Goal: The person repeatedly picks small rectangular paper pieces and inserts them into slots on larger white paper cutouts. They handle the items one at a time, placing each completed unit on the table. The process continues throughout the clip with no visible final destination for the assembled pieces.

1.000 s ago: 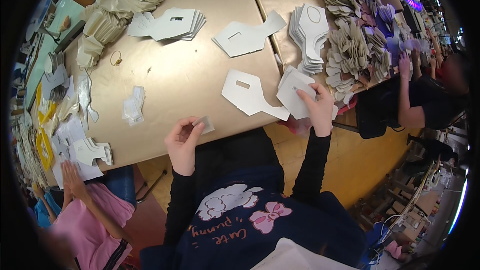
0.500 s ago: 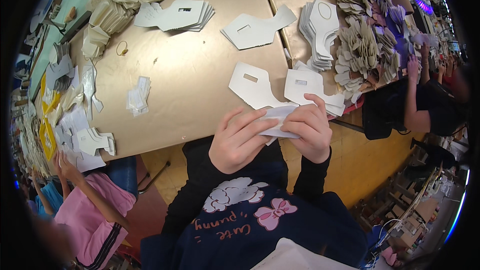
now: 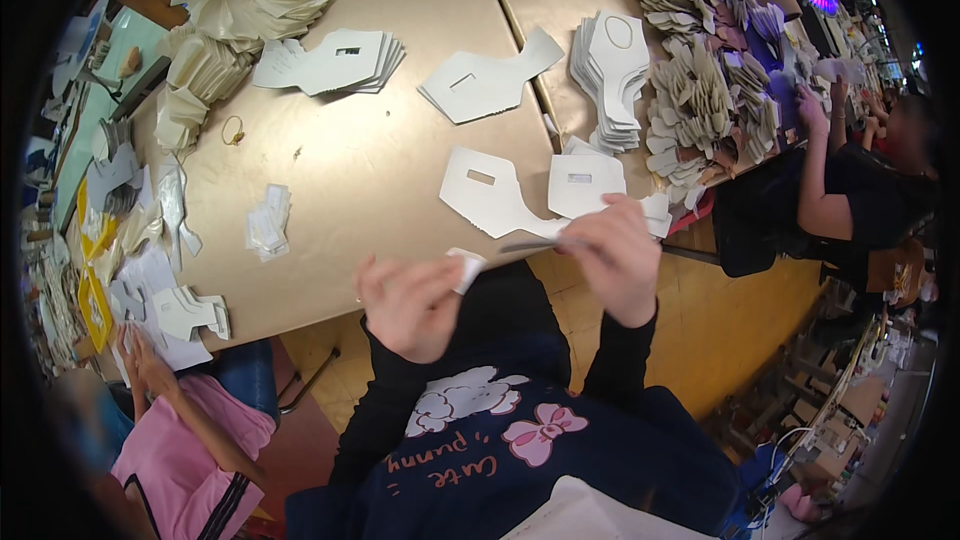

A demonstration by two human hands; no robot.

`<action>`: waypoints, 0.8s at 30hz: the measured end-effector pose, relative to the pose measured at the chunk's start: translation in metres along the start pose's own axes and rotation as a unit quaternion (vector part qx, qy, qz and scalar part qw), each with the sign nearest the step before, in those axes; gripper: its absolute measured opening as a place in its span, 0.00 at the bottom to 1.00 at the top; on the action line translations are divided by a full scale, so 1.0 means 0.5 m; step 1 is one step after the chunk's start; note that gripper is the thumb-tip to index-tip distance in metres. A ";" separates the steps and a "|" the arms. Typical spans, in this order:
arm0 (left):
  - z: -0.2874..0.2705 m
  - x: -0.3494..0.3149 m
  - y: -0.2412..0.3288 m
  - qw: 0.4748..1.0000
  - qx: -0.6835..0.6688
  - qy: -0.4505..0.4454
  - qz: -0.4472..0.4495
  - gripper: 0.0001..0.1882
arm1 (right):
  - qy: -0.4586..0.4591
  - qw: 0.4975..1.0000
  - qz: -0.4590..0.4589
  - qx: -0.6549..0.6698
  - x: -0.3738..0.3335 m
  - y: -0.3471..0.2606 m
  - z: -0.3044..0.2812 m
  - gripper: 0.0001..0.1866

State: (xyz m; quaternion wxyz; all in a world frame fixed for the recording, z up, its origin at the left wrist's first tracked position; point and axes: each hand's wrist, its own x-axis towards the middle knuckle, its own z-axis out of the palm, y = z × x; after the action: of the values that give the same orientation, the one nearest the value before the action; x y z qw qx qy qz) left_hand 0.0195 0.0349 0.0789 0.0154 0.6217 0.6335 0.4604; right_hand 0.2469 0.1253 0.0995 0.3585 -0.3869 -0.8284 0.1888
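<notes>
Past the table's near edge, my two hands are held apart. Closed fingers of my left hand [image 3: 408, 306] pinch a small white piece [image 3: 466, 269], perhaps paper or backing film; motion smears it. My right hand [image 3: 618, 258] grips a thin flat white-grey piece [image 3: 528, 245], seen almost edge-on, so its shape is hidden. Just beyond lies a curved white cut piece with a rectangular slot [image 3: 482, 180]. Beside it, partly behind my right hand, is a stack of similar white slotted pieces [image 3: 585, 190] with a small pale patch in the slot.
Farther back on the gold-brown table [image 3: 340, 200] lie more white cut pieces [image 3: 490, 80] and stacks [image 3: 608, 65]. Small clear-white slips [image 3: 268, 220] sit at left. Bundled cream pieces [image 3: 700, 100] crowd the right. Co-workers sit at left [image 3: 195, 430] and right [image 3: 845, 190].
My hands have come apart from the white piece they held together. My left hand has moved left with a small white piece; the right keeps the flat piece, now turned edge-on.
</notes>
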 end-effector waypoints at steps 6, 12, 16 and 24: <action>0.000 0.008 -0.064 0.867 -0.293 -0.044 -0.401 0.08 | -0.011 0.954 0.258 -0.151 0.026 0.030 0.001 0.15; 0.015 -0.006 -0.031 0.818 -0.369 -0.052 -0.438 0.13 | 0.066 0.973 0.197 -0.099 0.003 -0.008 0.122 0.14; 0.006 -0.002 -0.024 0.771 -0.424 -0.060 -0.471 0.13 | 0.015 0.973 0.160 -0.163 0.004 0.077 0.152 0.15; 0.006 -0.013 -0.044 0.749 -0.448 -0.050 -0.485 0.17 | 0.030 0.981 0.064 -0.181 -0.016 0.093 0.116 0.11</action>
State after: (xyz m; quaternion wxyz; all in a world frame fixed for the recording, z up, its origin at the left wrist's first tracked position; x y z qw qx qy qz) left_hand 0.0059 0.0357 0.0603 0.5456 0.1744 0.5692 0.5899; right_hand 0.2312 0.1463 0.0293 0.2941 -0.5032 -0.8112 0.0467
